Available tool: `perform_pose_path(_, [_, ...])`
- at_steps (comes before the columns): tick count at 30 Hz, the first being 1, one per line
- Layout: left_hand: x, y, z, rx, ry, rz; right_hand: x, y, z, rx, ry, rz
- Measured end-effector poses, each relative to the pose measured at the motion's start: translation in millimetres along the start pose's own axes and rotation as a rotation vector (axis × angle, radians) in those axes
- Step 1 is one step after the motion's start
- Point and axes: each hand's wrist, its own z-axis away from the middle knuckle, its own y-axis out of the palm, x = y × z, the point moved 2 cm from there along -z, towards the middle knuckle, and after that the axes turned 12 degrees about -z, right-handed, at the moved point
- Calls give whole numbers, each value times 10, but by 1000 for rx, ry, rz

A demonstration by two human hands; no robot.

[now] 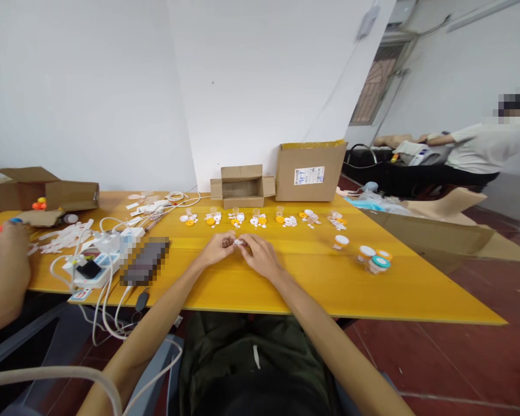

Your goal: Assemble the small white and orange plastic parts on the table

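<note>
Near the middle of the yellow desk [312,283], as the head view shows, the left hand [219,248] and the right hand [260,253] meet, closer to the line of loose pieces than to the front edge. Between their fingertips is a small white part [237,242]: the left fingers are pinched together on it from one side, and the right fingers appear to be clamped on it from the other (it is too small to tell its exact shape). It seems to stretch from left to right, across from one hand to the other, but its long axis I cannot tell with certainty. Neither hand is clearly nearer to it. Just beyond, toward the back edge, lie white discs [241,218] with a yellow cap [234,222] and a clear cup [236,211]; from the left hand they are forward and a little to the right, from the right hand forward and to the left. Similar groups make a row on both sides, roughly parallel to the back edge. Toward the right edge, well apart from both hands, stand four lidded jars [378,264].
</note>
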Motion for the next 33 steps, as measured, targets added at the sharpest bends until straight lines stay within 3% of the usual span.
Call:
perform_pose_path(9, [-15,-3,8,8,5,-7,-33,14,-9,-35,67,-56])
perform_pose_path(33, [-30,0,17,22,27,-27,-71,36,-10,-20,37,-119])
